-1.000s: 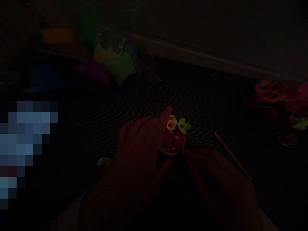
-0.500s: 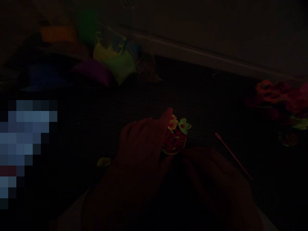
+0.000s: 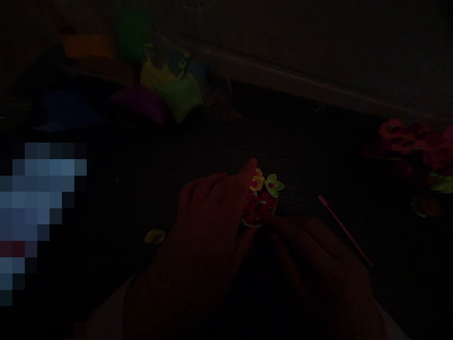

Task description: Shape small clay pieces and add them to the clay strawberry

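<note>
The scene is very dark. My left hand [image 3: 205,222] curls round the left side of a small clay flower piece [image 3: 262,200], red with a yellow and a green blossom on top, and holds it. My right hand [image 3: 318,259] sits just right of and below the piece, fingers closed, with a thin pink stick tool [image 3: 343,230] slanting out of it to the upper left. Both hands hover over a dark ribbed mat [image 3: 177,156].
Bags of coloured clay lie at the back left: yellow-green [image 3: 173,87], purple [image 3: 139,101], orange [image 3: 88,47]. More red and green clay flowers [image 3: 417,156] sit at the right edge. A small pale yellow scrap [image 3: 155,235] lies left of my wrist.
The hands and the flower piece have barely shifted; the piece sits slightly lower in my left hand's grip and the view has drifted a little.
</note>
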A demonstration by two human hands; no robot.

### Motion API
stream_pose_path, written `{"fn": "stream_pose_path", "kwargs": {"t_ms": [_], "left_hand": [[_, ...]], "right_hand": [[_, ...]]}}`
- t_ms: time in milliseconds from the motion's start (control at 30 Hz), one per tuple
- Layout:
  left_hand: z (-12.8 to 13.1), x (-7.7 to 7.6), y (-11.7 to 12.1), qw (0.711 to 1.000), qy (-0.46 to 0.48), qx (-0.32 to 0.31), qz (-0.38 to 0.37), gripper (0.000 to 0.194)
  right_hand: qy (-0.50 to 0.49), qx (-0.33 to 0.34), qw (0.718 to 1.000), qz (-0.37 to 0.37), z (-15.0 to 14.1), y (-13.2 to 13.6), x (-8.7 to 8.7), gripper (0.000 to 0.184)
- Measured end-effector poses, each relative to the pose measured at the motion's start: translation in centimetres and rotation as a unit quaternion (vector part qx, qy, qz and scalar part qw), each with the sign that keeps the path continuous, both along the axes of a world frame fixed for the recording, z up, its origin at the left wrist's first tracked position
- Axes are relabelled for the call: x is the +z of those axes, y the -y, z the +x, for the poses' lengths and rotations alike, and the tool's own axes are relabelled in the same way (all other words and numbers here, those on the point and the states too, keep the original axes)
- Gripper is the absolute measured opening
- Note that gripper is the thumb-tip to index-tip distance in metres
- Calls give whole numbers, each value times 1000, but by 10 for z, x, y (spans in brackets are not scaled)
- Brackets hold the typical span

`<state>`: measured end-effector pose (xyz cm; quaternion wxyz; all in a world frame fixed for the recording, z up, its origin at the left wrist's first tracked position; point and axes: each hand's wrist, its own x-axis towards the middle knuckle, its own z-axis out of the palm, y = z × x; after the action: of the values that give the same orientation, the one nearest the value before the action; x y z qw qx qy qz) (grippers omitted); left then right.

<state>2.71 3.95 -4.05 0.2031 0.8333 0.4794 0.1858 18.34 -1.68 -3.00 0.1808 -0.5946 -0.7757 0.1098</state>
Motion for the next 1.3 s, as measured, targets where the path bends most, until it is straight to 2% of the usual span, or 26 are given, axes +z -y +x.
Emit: {"fn": "stream_pose_path", "kwargs": {"t_ms": [233,1067,1300], "left_hand": [[0,0,1,1000,5,10,-8,65],[0,0,1,1000,14,7,-17,63],[1,-2,0,1000,15,6,-14,63]], "right_hand": [[-7,1,1000,15,1,0,3,22],[-4,14,1000,-6,2,2,1,32],[5,19,1000,-9,3,1,1,29]]}}
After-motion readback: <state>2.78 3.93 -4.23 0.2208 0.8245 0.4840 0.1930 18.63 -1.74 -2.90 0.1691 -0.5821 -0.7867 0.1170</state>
